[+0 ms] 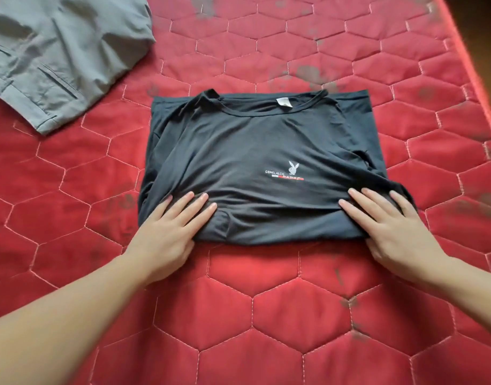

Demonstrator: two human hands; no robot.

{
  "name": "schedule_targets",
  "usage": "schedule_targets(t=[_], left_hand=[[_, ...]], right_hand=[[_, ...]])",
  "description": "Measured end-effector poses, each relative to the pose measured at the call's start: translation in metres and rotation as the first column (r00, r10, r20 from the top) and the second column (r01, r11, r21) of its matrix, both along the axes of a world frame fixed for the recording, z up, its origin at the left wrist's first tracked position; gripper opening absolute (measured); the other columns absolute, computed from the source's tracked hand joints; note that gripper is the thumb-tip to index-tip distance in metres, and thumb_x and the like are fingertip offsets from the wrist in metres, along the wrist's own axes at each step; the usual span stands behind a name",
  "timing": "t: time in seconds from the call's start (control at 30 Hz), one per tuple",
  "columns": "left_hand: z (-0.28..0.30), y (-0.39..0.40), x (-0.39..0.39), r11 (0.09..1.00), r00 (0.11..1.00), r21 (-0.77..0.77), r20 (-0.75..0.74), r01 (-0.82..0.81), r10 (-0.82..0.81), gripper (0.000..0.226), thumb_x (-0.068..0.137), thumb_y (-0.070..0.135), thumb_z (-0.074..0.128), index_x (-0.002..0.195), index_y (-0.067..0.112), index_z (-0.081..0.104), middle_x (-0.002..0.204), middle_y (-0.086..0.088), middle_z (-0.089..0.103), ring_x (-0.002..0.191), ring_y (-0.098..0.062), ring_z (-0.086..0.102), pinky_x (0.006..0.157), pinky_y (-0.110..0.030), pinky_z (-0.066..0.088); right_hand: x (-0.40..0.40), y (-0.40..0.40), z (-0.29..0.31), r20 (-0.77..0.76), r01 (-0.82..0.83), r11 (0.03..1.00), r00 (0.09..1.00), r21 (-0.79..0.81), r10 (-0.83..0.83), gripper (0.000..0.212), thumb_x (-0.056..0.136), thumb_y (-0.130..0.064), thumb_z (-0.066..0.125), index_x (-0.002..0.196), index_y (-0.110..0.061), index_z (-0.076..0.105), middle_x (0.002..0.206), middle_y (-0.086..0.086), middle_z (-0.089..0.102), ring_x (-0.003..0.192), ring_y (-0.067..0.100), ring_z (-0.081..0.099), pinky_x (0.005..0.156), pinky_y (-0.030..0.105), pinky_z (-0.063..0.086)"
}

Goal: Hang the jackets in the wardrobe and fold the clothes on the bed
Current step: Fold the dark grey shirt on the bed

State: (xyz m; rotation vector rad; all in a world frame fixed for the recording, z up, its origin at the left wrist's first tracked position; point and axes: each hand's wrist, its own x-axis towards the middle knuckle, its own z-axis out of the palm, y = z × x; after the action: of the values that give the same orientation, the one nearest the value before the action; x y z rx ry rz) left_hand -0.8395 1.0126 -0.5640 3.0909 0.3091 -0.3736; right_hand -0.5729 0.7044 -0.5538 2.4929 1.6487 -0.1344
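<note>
Red quilted bed [266, 315], folded black T-shirt [252, 151] under both flat hands.

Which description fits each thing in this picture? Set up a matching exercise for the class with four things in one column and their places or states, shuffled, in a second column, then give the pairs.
Things
1. T-shirt
2. Grey garment
3. Left hand
4. Right hand

Descriptions
A. Lies at the far left corner of the view
B. Flat on the shirt's near right corner
C. Folded, collar away from the person
D. Flat on the shirt's near left corner

Pairs: 1-C, 2-A, 3-D, 4-B
</note>
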Motion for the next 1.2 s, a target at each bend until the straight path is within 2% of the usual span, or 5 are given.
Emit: schedule_targets(t=[0.33,0.5,0.9,1.1,1.2], left_hand=[[0.01,-0.017,-0.007,0.985,0.971,0.065,-0.17,-0.159,0.168,0.097,0.079,0.018,0.05,0.15,0.038,-0.012,0.164,0.004,0.0,0.15,-0.019,0.001,0.12,-0.045,0.003],[0.026,-0.096,0.05,0.983,0.992,-0.135,0.0,-0.122,0.123,0.084,0.076,0.034,0.052,0.152,0.038,0.018,0.16,0.003,0.021,0.148,-0.019,0.014,0.119,-0.044,0.009],[0.029,-0.199,0.141,0.701,0.897,-0.649,0.065,-0.294,0.437,0.068,0.084,0.027,0.058,0.147,0.021,0.034,0.147,0.004,0.038,0.136,-0.016,0.033,0.111,-0.037,0.031],[0.021,-0.197,0.141,0.753,0.925,-0.593,0.037,-0.285,0.379,0.069,0.081,0.029,0.058,0.145,0.029,0.034,0.143,0.011,0.039,0.131,-0.014,0.035,0.106,-0.035,0.034],[0.019,-0.194,0.14,0.805,0.949,-0.541,0.043,-0.241,0.313,0.07,0.079,0.031,0.057,0.145,0.035,0.033,0.144,0.014,0.037,0.13,-0.012,0.033,0.103,-0.034,0.032]], right_hand=[[-0.018,-0.019,0.014,-0.165,0.287,0.947,0.951,0.143,-0.263,0.068,0.075,-0.03,0.061,0.141,-0.015,0.049,0.15,0.009,0.042,0.139,0.03,0.036,0.112,0.051,0.026],[-0.016,0.012,0.022,-0.518,0.896,0.423,0.427,0.133,-0.741,0.063,0.082,-0.048,0.062,0.134,-0.015,0.05,0.133,0.011,0.05,0.124,0.032,0.044,0.102,0.046,0.039],[-0.042,0.019,0.035,-0.768,0.813,0.382,0.56,0.439,-0.311,0.01,0.087,-0.018,0.055,0.095,-0.014,0.06,0.086,-0.005,0.062,0.082,0.009,0.053,0.071,0.015,0.035],[-0.019,0.014,0.01,-0.947,0.992,0.122,0.05,0.011,-0.318,0.007,0.09,-0.013,0.061,0.096,-0.012,0.063,0.076,-0.006,0.063,0.069,0.01,0.058,0.059,0.01,0.042],[0.002,0.007,0.001,-0.846,0.977,0.214,0.124,0.012,-0.518,0.009,0.088,-0.014,0.061,0.096,-0.013,0.063,0.082,0.001,0.063,0.081,0.022,0.06,0.068,0.025,0.042]])
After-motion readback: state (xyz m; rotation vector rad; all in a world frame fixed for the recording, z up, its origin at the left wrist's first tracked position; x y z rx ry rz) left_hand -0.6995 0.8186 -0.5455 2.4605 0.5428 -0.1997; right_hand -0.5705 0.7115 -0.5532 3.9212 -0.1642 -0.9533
